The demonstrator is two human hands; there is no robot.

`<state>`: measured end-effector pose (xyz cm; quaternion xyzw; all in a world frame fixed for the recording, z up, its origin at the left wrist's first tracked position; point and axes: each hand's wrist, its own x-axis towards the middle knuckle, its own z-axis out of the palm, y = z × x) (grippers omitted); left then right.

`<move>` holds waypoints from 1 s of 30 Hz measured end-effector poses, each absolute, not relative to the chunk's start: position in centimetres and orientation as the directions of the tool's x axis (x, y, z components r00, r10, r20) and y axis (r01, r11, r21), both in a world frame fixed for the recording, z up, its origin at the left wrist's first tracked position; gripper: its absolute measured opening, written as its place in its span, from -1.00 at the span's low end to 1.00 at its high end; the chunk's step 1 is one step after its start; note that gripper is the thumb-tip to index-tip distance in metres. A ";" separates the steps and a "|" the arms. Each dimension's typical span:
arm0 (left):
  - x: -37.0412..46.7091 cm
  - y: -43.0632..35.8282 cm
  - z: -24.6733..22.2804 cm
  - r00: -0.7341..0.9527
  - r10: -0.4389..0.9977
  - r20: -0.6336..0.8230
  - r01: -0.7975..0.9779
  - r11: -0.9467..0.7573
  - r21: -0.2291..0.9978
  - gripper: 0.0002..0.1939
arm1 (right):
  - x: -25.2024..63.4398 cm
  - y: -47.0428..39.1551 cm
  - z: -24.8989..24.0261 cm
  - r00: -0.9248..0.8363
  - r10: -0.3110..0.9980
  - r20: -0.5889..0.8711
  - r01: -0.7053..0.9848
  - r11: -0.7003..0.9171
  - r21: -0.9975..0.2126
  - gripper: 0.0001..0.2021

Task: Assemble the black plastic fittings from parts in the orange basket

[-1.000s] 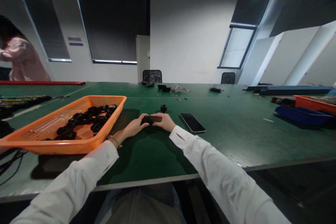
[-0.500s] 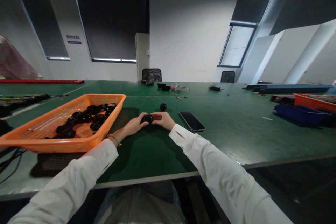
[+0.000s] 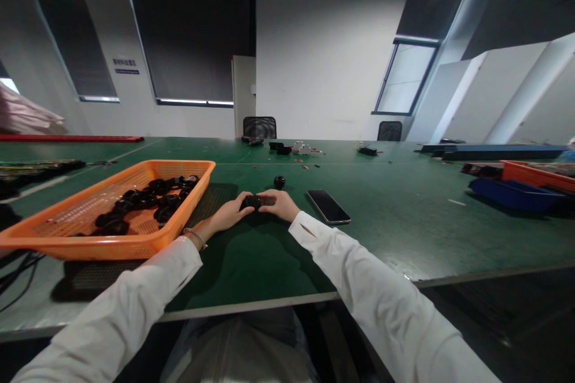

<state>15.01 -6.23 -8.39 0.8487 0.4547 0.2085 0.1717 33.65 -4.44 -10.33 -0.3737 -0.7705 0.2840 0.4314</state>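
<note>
Between my two hands is a small black rounded part (image 3: 252, 202), held just above the green table (image 3: 269, 257); its exact kind is too small to make out. My left hand (image 3: 231, 213) is closed on its left side, thumb and fingers pinching it. From the other side my right hand (image 3: 279, 204) grips it with the fingertips, where a bit of red shows. A similar black rounded part (image 3: 279, 182) stands on the table just beyond my hands. To the left, an orange plastic basket (image 3: 153, 245) holds several more black parts (image 3: 144, 198).
A phone (image 3: 329, 207) lies to the right of my right hand. Farther back are small black and white pieces (image 3: 302, 148). At the far right sit a blue tray (image 3: 512, 193) and an orange basket (image 3: 539, 175). Black cables (image 3: 22, 278) lie at the left edge.
My hands stay almost in place, both holding the black part. Pinkish fabric at the far left edge has shifted.
</note>
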 end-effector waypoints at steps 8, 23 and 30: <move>15.0 -6.2 -8.5 0.436 0.870 0.232 0.629 -0.479 0.612 -0.58 | 33.4 -4.4 -10.4 -0.302 0.847 0.438 0.224 0.510 -0.830 -0.49; 14.9 -5.6 -9.1 0.449 0.836 0.315 0.446 -0.515 0.732 -0.63 | 33.5 -4.2 -10.5 -0.280 0.864 0.419 0.195 0.478 -0.856 -0.49; 14.7 -5.8 -9.0 0.523 0.788 0.325 0.406 -0.566 0.718 -0.58 | 33.6 -3.9 -10.8 -0.316 0.850 0.421 0.162 0.485 -0.859 -0.50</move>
